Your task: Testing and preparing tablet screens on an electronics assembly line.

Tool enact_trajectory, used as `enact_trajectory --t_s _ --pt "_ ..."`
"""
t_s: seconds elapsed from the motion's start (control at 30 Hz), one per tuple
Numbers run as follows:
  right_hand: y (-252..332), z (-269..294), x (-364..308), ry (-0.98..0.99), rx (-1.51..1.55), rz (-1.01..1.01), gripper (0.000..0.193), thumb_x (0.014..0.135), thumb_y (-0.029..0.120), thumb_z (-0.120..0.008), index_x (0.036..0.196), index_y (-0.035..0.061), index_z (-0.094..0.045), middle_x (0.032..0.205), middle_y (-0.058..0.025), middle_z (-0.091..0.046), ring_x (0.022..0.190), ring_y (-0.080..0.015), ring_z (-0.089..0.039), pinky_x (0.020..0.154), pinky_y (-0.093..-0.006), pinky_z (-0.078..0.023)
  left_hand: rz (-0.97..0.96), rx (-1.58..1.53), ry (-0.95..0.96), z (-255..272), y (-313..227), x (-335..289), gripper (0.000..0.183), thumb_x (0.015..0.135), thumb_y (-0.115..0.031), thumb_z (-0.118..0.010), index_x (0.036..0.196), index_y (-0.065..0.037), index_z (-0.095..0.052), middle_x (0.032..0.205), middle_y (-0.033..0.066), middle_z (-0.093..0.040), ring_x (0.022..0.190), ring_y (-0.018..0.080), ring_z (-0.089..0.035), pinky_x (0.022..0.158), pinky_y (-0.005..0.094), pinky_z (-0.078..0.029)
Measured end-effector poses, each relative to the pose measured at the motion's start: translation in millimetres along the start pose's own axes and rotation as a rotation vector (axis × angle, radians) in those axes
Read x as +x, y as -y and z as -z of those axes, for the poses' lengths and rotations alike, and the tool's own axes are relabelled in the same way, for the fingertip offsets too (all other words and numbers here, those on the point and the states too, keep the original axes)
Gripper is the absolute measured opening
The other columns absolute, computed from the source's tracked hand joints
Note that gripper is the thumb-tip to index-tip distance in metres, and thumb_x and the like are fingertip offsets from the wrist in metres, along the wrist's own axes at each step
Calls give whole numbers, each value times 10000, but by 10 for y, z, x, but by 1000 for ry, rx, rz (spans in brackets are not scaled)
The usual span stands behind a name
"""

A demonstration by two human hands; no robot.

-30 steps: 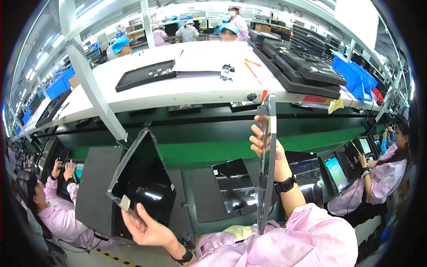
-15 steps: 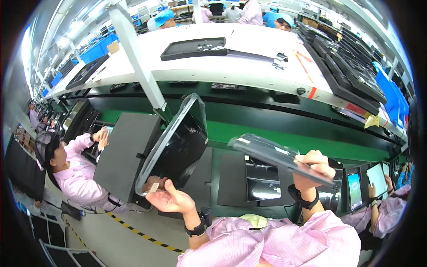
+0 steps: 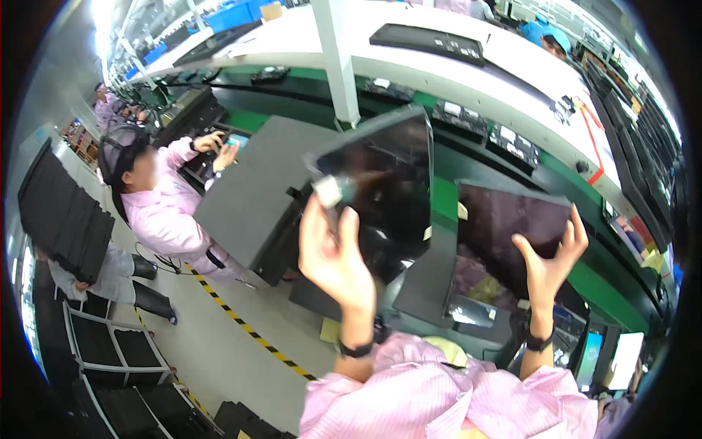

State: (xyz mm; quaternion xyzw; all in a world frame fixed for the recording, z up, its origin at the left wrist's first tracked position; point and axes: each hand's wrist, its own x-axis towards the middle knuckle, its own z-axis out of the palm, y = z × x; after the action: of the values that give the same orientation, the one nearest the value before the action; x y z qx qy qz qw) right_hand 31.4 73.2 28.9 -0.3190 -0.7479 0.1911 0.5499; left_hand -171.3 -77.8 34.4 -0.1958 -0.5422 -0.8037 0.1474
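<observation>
Two dark panels are held up in raised hands above a grey worktop.

A glossy black panel (image 3: pixel 387 190) is gripped at its lower left corner by the left hand (image 3: pixel 333 252), whose fingers (image 3: pixel 349 227) are closed on it around what seems to be a small pale tag (image 3: pixel 329 192), though blur leaves this uncertain. A second dark, reflective panel (image 3: pixel 508 230) is propped from below by the right hand (image 3: pixel 548 260), its fingers spread wide against the lower right edge rather than clenched. Both panels are tilted and kept just apart, in front of the grey worktop (image 3: pixel 252 197) and green bench (image 3: pixel 439 194). A seated person in a pink coat (image 3: pixel 157 208) is seen at the left, beside stacked black trays (image 3: pixel 62 212).
</observation>
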Motion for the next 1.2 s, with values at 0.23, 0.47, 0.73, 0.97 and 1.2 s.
enact_trajectory --t_s 0.23,0.47,0.73,0.97,1.2 --pt "-1183 -237 -209 313 406 -556 773 674 12 -762 1302 73 -315 1134 -165 -548 1009 -210 -561 872 -320 -467 1101 -529 281 568 1297 346 263 901 -112 -536 1150 -30 -536 1002 24 -595 962 97 -548 823 228 -450" --pt "-1480 -687 -717 482 484 -781 796 664 18 -776 1303 107 -311 1049 -145 -583 896 -189 -607 783 -293 -507 1192 -1097 249 699 1401 -247 335 926 -17 -368 1234 111 -396 1328 156 -388 1144 186 -473 949 289 -431" --pt "-2052 -1556 -1060 523 259 -605 703 681 42 -746 1281 123 -389 1094 -144 -578 937 -232 -586 821 -319 -469 1455 -1244 74 523 1278 -62 297 932 -35 -381 1198 83 -444 1097 144 -564 974 203 -586 897 293 -478" --pt "-1881 -1663 -903 757 -48 -178 807 635 258 -797 1322 121 -394 1370 -229 -322 1258 -376 -328 1025 -437 -309 1191 -476 367 473 1208 -79 198 909 -67 -478 1035 81 -508 960 92 -574 944 192 -582 788 210 -500" --pt "-720 -1805 280 544 931 -173 906 679 475 -705 1377 73 -289 1419 -128 -300 1328 -246 -248 1086 -392 -182 1957 -1318 -416 712 1555 -403 295 928 -33 -331 1116 174 -426 1047 230 -490 1081 324 -513 955 401 -475"
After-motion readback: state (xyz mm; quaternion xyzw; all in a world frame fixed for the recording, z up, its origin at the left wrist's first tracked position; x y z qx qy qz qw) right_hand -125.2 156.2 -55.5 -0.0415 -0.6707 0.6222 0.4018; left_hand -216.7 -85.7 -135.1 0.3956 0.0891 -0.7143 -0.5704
